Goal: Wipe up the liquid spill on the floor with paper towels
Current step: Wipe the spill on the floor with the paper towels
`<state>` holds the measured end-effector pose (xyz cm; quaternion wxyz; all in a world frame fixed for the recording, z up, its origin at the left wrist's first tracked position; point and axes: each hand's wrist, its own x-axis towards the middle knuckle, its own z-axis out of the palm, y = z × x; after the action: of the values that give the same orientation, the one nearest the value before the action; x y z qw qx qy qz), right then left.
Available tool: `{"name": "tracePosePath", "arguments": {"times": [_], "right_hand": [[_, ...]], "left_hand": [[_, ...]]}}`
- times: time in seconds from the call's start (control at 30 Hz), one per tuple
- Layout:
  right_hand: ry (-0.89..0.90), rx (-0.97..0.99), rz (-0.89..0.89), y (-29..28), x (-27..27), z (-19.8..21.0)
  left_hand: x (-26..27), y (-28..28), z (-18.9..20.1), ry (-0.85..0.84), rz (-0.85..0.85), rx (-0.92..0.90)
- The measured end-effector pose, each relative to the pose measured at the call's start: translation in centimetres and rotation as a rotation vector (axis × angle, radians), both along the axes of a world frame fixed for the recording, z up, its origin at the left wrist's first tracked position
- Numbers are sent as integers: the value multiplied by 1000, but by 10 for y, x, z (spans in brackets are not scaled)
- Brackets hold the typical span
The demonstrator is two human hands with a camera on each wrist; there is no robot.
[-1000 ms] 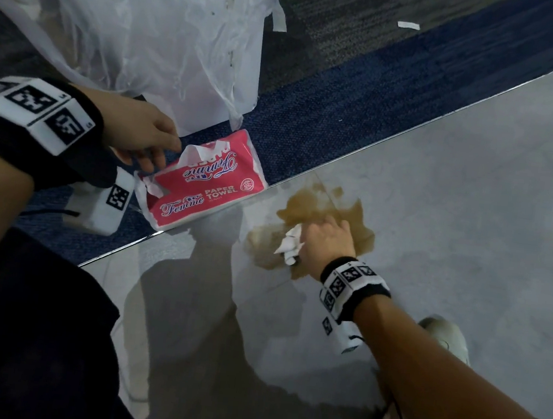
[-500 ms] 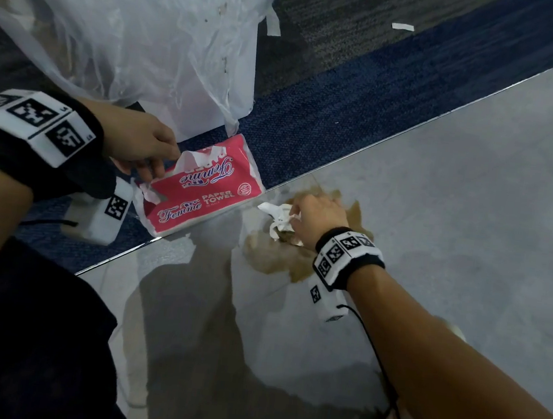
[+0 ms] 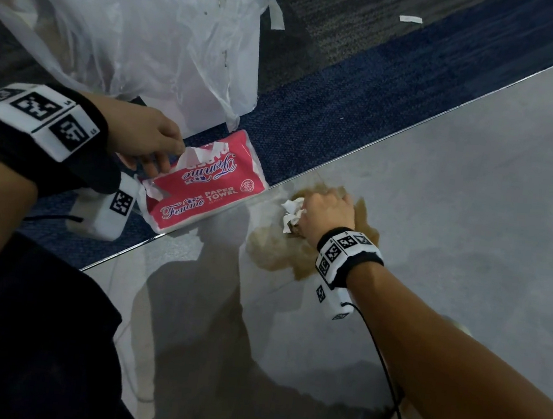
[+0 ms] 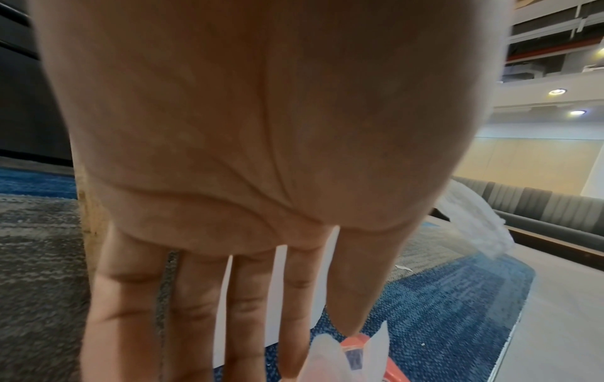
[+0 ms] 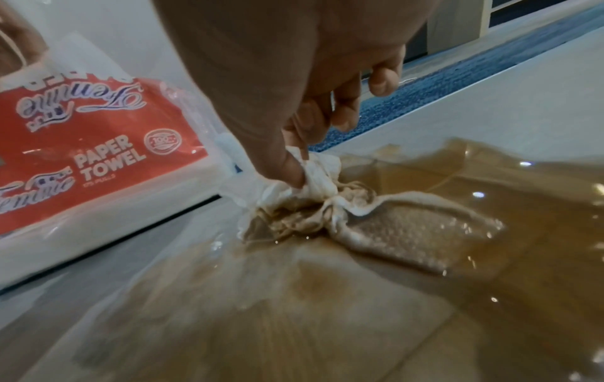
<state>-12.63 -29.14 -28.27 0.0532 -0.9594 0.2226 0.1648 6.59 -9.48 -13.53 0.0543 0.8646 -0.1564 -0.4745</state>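
A brown spill lies on the glossy grey floor by the carpet edge. My right hand pinches a crumpled white paper towel between thumb and fingers. The towel's soaked brown end lies flat in the puddle. A pale wiped smear spreads in front of it. A red paper towel pack lies across the carpet edge. My left hand pinches its open end, thumb beside a white sheet that sticks out.
A large clear plastic bag stands on the blue and grey carpet just behind the pack. A thin metal strip divides carpet from floor. A white paper scrap lies farther back. My dark-clothed leg fills the lower left.
My right hand has dragged the towel from the spill's middle toward its far edge near the carpet, leaving a paler smear. The left hand has stayed on the pack.
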Motion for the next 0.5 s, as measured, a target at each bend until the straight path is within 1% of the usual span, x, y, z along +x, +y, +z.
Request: {"name": "tracePosePath", "arguments": {"times": [0.07, 0.13, 0.2, 0.27, 0.37, 0.5], "right_hand": [[26, -17, -32, -12, -2, 3], [56, -7, -104, -26, -6, 6], [101, 24, -174, -39, -9, 11], [121, 61, -200, -45, -10, 16], [107, 78, -136, -36, -4, 21], [78, 93, -24, -5, 15, 20]], "left_hand": [[0, -1, 1, -1, -5, -1], [1, 0, 3, -3, -13, 5], [1, 1, 3, 0, -13, 8], [1, 1, 4, -1, -10, 8], [1, 0, 5, -4, -6, 6], [1, -1, 5, -3, -3, 3]]}}
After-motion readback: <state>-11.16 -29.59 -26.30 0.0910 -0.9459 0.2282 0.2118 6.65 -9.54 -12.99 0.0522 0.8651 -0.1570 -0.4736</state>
